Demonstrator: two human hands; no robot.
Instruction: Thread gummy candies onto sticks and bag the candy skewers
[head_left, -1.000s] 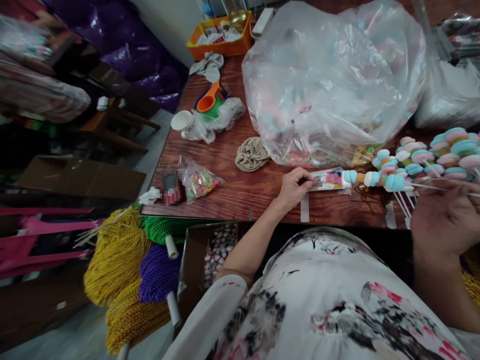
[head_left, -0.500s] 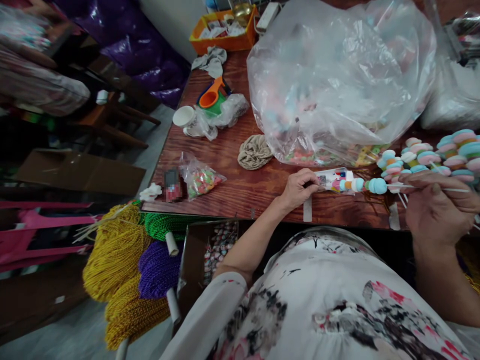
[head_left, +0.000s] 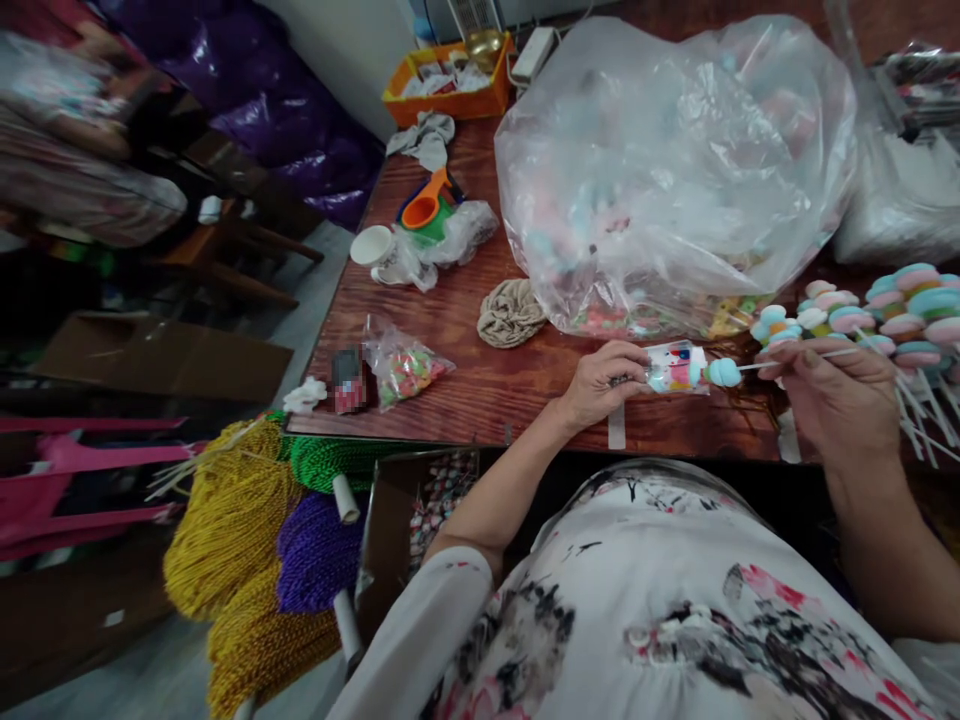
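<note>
My left hand (head_left: 609, 380) is closed on the bottom end of a small clear printed bag (head_left: 667, 368). Its mouth faces right. A marshmallow lollipop (head_left: 724, 373) lies partly inside the bag, with its blue lower marshmallows still outside the mouth. The white stick runs right into my right hand (head_left: 847, 400), whose fingers pinch it. Just behind that hand, several more pastel marshmallow lollipops (head_left: 904, 310) are piled at the right of the table, their white sticks (head_left: 922, 415) pointing toward me.
A big clear bag (head_left: 675, 180) of marshmallow sweets covers the back of the wooden table (head_left: 480, 400). Leftward lie a beige cloth coil (head_left: 511, 313), a small candy bag (head_left: 409, 368) and a white cup (head_left: 372, 246). Yellow cord bundles (head_left: 225, 520) sit below; another person (head_left: 82, 150) sits far left.
My right hand has moved left, pushing the marshmallow lollipop deeper into the bag. My left hand keeps hold of the bag's end. The view has shifted slightly.
</note>
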